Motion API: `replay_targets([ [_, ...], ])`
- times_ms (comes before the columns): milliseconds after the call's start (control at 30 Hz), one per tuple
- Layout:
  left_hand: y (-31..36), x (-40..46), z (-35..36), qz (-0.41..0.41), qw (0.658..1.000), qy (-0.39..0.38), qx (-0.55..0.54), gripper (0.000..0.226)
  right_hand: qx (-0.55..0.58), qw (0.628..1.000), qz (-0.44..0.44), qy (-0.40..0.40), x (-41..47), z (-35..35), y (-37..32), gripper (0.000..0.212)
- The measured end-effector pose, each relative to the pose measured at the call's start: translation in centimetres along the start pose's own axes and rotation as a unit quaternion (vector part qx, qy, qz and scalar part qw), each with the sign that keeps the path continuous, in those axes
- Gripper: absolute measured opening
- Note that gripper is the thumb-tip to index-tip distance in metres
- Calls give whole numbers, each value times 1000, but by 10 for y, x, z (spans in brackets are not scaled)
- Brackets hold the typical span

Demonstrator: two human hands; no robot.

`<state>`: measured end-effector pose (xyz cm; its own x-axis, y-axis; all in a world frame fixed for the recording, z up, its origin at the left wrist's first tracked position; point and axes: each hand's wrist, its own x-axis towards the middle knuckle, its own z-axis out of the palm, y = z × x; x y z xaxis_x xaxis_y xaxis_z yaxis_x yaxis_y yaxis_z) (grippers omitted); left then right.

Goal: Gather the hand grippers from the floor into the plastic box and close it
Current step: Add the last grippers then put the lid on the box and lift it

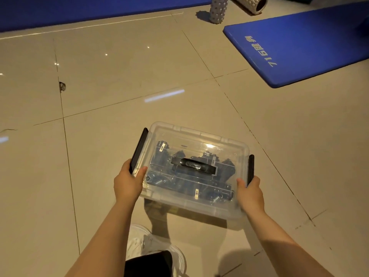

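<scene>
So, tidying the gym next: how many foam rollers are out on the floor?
2: an upright gray roller at the top, and a white roller lying right of it. More may lie outside the view.

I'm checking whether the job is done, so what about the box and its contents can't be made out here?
Head view only:
- Hand grippers: their number, blurred through the clear lid.
- Black latches: whether locked; left hand and right hand cover their near ends.
- Plastic box: whether it touches the floor.

Arms are showing bare, no sleeves; the person is wearing a white shoe [139, 244] and dark shorts [148, 263].
</scene>
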<state>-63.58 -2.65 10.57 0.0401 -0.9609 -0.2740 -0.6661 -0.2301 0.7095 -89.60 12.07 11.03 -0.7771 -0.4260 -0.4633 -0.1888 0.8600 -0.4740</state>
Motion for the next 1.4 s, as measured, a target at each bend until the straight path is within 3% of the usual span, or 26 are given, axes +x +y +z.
replay_targets([
  [167,1,-2,4,24,999,30,31,48,5,996,-22,89,-8,15,-5,43],
  [533,9,-8,9,18,996,51,71,45,-66,985,-49,154,-6,26,-2,50],
  [600,12,-10,10,25,993,38,105,44,-95,980,-75,156,-7,25,1,53],
  [667,17,-17,11,57,989,17,138,49,-136,961,-179,159,-15,25,-1,53],
  [767,34,-35,15,114,946,-68,297,68,-152,909,-384,62,-25,28,-32,57],
  [833,44,-43,20,111,901,-151,391,80,-181,884,-429,-35,-22,37,-58,63],
  [900,52,-50,24,92,874,-218,425,97,-221,869,-438,-63,-16,47,-75,63],
  [967,54,-58,28,76,864,-254,428,111,-253,852,-455,-43,-15,53,-79,54],
  [1133,44,-71,27,119,841,-233,473,118,-288,827,-483,3,-16,46,-80,52],
  [1300,47,-75,26,140,838,-231,475,111,-244,873,-419,-50,-16,45,-94,40],
  [1400,49,-78,28,170,840,-219,465,106,-262,880,-391,-59,-17,38,-100,39],
])
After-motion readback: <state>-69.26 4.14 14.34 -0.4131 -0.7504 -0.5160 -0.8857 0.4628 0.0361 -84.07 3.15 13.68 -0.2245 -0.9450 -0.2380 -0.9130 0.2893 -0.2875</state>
